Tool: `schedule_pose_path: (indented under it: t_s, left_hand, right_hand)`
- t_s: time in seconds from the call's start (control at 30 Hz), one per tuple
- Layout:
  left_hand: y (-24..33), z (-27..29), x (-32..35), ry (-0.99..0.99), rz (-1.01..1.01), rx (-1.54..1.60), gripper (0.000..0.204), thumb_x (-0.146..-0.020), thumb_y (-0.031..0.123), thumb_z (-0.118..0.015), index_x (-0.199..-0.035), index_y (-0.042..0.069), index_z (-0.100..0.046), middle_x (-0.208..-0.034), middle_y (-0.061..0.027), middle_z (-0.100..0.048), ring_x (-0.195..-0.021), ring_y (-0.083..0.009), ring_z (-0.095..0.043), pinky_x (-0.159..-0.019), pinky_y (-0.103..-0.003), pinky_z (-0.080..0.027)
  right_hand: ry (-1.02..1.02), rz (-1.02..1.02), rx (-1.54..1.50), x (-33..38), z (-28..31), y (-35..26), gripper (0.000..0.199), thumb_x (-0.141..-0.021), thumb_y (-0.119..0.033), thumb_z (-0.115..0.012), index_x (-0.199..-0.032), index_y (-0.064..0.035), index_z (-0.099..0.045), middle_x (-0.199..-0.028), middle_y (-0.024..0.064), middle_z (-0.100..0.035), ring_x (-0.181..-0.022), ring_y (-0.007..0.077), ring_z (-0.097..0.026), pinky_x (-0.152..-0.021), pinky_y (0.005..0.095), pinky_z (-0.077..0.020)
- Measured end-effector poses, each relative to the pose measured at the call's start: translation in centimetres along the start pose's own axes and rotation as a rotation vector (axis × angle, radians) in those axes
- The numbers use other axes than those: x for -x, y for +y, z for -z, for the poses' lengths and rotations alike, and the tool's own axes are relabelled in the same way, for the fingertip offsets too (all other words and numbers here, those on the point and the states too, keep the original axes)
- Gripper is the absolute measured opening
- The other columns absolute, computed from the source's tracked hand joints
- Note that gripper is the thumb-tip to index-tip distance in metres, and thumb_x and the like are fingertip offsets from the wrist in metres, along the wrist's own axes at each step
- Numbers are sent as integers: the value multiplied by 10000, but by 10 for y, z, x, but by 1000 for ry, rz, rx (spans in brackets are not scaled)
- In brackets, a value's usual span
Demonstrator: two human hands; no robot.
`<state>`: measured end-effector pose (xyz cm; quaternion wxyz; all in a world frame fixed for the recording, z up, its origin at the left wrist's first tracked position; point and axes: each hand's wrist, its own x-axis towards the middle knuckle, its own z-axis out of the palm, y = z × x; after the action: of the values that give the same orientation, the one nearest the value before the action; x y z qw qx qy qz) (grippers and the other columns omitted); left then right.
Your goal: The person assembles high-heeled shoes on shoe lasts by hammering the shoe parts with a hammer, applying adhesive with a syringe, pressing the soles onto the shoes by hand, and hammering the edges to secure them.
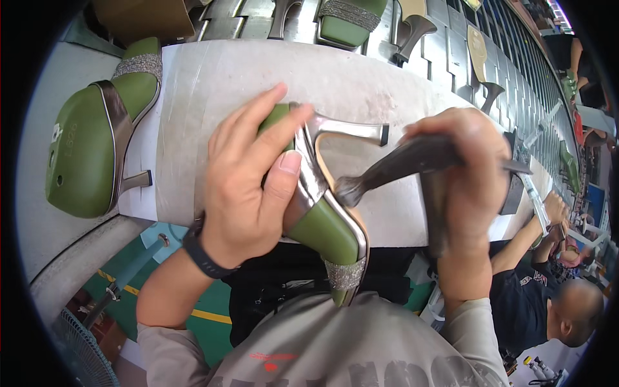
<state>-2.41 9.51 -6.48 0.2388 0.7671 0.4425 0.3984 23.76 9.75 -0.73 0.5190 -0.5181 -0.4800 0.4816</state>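
Observation:
A green high-heeled shoe [329,235] with silver trim and a glittery band lies on its side, toe toward my body. My left hand [248,174] is wrapped over its back part, thumb pressing the silver side. The slim silver heel [351,129] points to the right. My right hand [474,174] grips a dark hammer [403,158], slightly blurred. The hammer's rounded face is at the sole edge near the arch; whether it touches cannot be told. A second green high-heeled shoe [84,148] lies at the left.
Under the shoe is a pale work board [219,71]. Beyond it runs a metal slat conveyor [445,39] carrying more heeled shoes [351,26]. At the right a person in a dark shirt [535,297] works nearby. A fan [80,348] stands at lower left.

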Motion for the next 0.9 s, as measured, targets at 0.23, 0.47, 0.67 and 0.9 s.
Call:
schedule_pose_path:
  t_s: [0.23, 0.47, 0.67, 0.9]
  left_hand:
    - [-2, -3, -5, -44, 49, 2, 382, -985, 171, -583, -1307, 61, -757, -1421, -206, -653, -1238, -381, -614, -1071, -460, -430]
    - [-5, 3, -10, -152, -5, -59, 461, -972, 157, -502, -1335, -40, -705, -1451, -295, -612, -1273, -433, -600, -1128, -489, -441]
    - [-4, 1, -8, -144, -4, -60, 440, -988, 160, -517, -1337, -15, -719, -1457, -286, -596, -1230, -418, -615, -1102, -475, -466]
    - [-3, -3, -9, -120, -14, -66, 430, -991, 200, -535, -1313, 5, -741, -1434, -266, -613, -1218, -371, -633, -1080, -443, -483]
  right_hand:
    - [133, -44, -99, 9, -18, 17, 270, -1018, -191, -598, -930, 51, -678, -914, 208, -737, -847, 244, -724, -842, 362, -571]
    - [116, 101, -188, -3, -26, 19, 260, -1005, -172, -544, -928, 52, -651, -882, 234, -699, -801, 292, -697, -800, 407, -584]
    - [-127, -142, 177, -51, -36, -13, 348, -983, -288, -584, -930, 49, -652, -868, 200, -688, -793, 312, -751, -782, 412, -641]
    - [-92, -131, -113, -27, -20, -4, 291, -964, -234, -579, -887, 42, -624, -834, 208, -684, -749, 337, -749, -755, 429, -651]
